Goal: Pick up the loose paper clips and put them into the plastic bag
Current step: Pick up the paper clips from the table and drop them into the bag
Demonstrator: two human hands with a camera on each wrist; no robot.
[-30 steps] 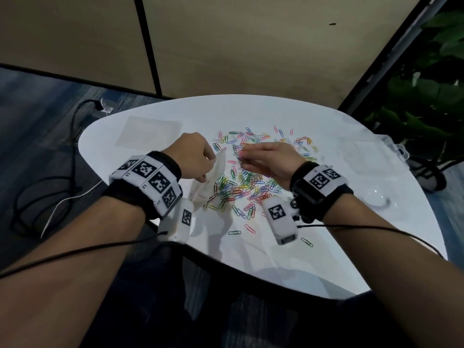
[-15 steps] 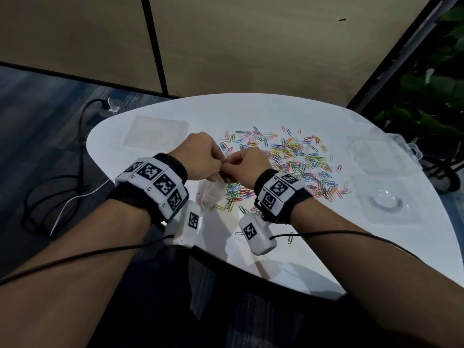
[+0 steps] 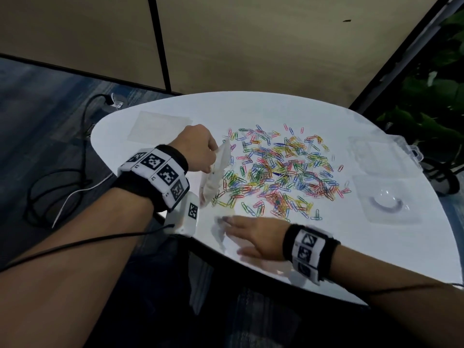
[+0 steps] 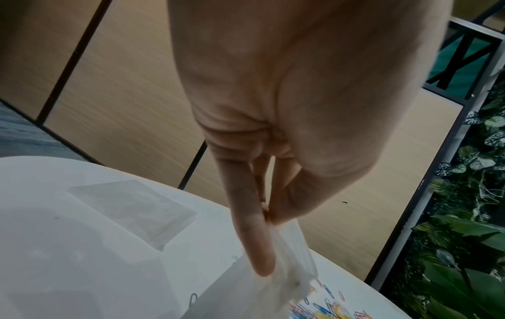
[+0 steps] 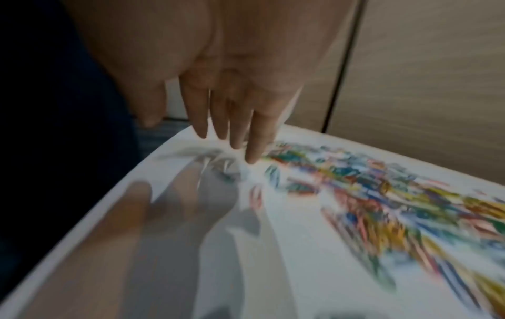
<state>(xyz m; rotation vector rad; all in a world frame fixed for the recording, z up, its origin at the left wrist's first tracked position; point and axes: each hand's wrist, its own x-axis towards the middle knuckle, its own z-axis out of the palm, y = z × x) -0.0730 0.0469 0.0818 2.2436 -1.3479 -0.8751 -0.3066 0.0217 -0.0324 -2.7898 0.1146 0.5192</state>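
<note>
A wide heap of coloured paper clips [image 3: 278, 174] lies spread over the middle of the white table [image 3: 376, 247]. My left hand [image 3: 200, 149] pinches the top edge of a clear plastic bag [image 3: 214, 178], which hangs down to the left rim of the heap. In the left wrist view thumb and fingers pinch the plastic bag [image 4: 276, 269] above a few paper clips [image 4: 327, 306]. My right hand [image 3: 251, 234] lies flat, fingers straight, low over the table's near edge, pointing left. The right wrist view is blurred: my right hand [image 5: 232, 129] shows straight fingers beside the paper clips [image 5: 382, 205].
A flat clear bag [image 3: 158, 125] lies at the table's far left. Clear plastic trays [image 3: 386, 199] sit at the right, a plastic box [image 3: 406, 151] at the far right rim. Cables run over the floor at the left; plants stand at the right.
My right hand left the bag's mouth and swept down to the table's near edge, fingers now straight. My left hand still holds the bag, a little further up.
</note>
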